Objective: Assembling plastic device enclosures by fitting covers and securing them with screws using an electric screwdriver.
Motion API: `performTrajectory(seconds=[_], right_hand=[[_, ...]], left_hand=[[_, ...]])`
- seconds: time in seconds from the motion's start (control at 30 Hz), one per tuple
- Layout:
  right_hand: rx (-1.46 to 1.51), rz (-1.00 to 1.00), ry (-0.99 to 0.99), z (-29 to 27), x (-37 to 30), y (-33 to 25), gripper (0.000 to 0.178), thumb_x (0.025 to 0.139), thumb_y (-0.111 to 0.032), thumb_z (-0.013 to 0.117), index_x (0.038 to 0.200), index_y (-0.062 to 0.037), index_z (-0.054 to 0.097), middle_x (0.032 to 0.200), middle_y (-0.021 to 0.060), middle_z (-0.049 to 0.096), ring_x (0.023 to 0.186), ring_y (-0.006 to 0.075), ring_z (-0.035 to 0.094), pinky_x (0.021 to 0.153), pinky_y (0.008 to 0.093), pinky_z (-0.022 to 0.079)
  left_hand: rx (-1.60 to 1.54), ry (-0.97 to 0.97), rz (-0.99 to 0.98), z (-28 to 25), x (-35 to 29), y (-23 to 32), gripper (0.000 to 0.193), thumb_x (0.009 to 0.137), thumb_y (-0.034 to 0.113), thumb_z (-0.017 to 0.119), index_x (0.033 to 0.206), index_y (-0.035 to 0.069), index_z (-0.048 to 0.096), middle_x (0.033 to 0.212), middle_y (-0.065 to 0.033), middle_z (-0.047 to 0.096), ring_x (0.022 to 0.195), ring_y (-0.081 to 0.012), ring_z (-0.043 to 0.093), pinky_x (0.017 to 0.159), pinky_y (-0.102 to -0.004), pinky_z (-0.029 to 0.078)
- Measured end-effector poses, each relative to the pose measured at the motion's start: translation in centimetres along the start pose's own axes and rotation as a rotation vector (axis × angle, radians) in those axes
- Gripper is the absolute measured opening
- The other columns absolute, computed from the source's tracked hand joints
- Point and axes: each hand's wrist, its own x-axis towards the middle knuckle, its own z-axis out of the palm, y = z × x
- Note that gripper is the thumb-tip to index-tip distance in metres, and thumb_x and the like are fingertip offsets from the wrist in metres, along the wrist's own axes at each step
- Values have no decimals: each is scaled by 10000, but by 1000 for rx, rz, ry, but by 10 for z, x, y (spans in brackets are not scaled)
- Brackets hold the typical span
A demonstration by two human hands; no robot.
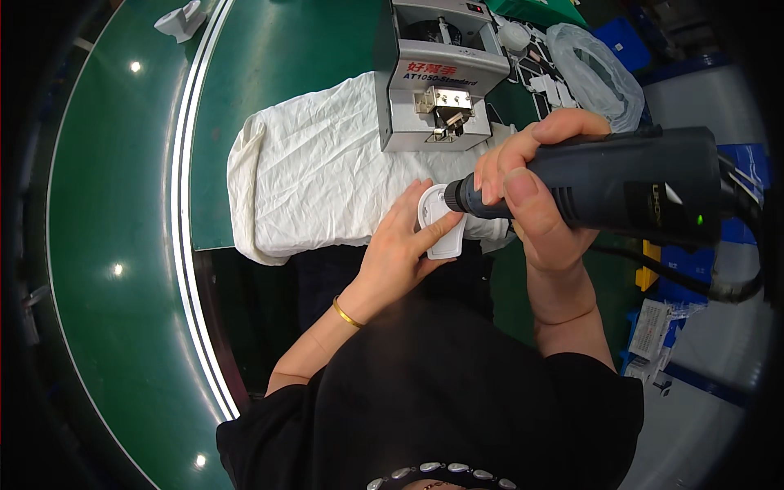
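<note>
My right hand [531,184] is wrapped round a thick dark electric screwdriver [637,188], held nearly level with a cable leaving its right end. Its ribbed nose meets a white plastic part [442,237] with one rounded end. My left hand [403,243] grips that part at the front edge of a white cloth [318,171], thumb across its face. The screwdriver's tip and whatever lies under it are hidden. Just beyond my hands stands a grey screw feeder [445,77] with a small metal outlet on its front.
To the left runs a green belt [122,196] edged by a bright double rail [188,204]. A white moulded piece [180,22] lies at its far end. Small parts and a clear plastic bag [592,73] sit right of the feeder. Blue and yellow bins [649,265] stand at the right.
</note>
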Motion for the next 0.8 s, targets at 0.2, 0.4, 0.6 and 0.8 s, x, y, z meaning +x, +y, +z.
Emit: performTrajectory(seconds=[0.2,0.4,0.6,0.8], right_hand=[[15,23,30,4,2,-2,390,867,-21,595,1196,-26,385,783,96,544,659,152,555,693,380,512],[-71,-11,-52,0,7,-7,436,856,-10,613,1224,-1,379,788,100,555,663,158,563,701,382,519],[-99,5,-181,9,23,-12,429,812,47,616,1179,10,398,760,93,571,662,153,580,654,323,517],[40,51,-231,12,26,-7,400,806,58,607,1149,24,404,743,84,571,662,150,590,632,302,511]], left_hand=[[3,5,9,2,0,-2,749,613,95,854,1313,208,612,1432,-252,417,1315,-454,437,1050,-477,432],[-25,-2,7,-1,2,-1,749,604,89,848,1307,204,617,1424,-251,425,1315,-453,439,1052,-478,428],[-64,-1,-51,5,-1,-9,716,615,107,843,1291,202,628,1412,-234,444,1310,-442,449,1042,-473,436],[-27,22,4,2,0,-2,695,631,133,843,1288,200,626,1405,-220,452,1311,-427,452,1040,-466,438]])
